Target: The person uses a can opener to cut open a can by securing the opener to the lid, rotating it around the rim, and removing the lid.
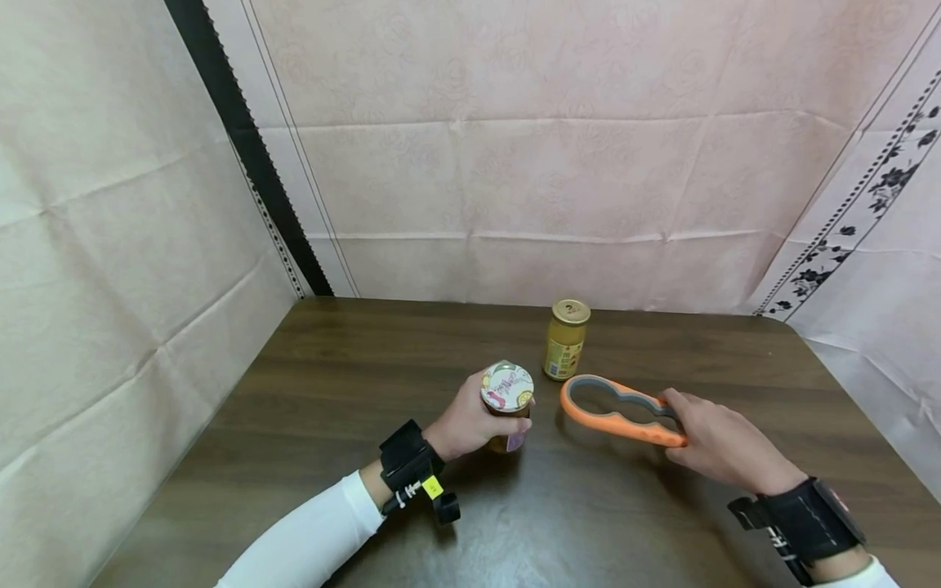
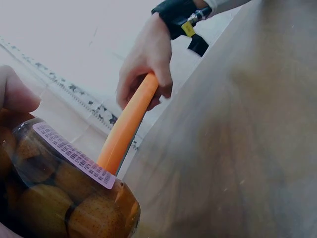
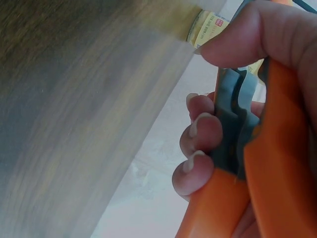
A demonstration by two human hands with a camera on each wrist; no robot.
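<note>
My left hand (image 1: 476,419) grips a glass jar with a patterned white lid (image 1: 507,387) near the middle of the table. In the left wrist view the jar (image 2: 74,193) shows round brownish fruits behind the glass and a printed label strip. My right hand (image 1: 720,441) holds an orange and grey jar opener (image 1: 613,423) by its handle ends, its loop pointing left toward the jar but apart from it. The right wrist view shows fingers (image 3: 205,131) curled around the opener's grey-lined handles (image 3: 277,148).
A second jar, yellow with a gold lid (image 1: 566,339), stands upright behind the opener. The brown wooden table (image 1: 588,523) ends at pale cloth hangings (image 1: 515,180) at the back and sides. Each wrist wears a black strap (image 1: 412,461) with a small device.
</note>
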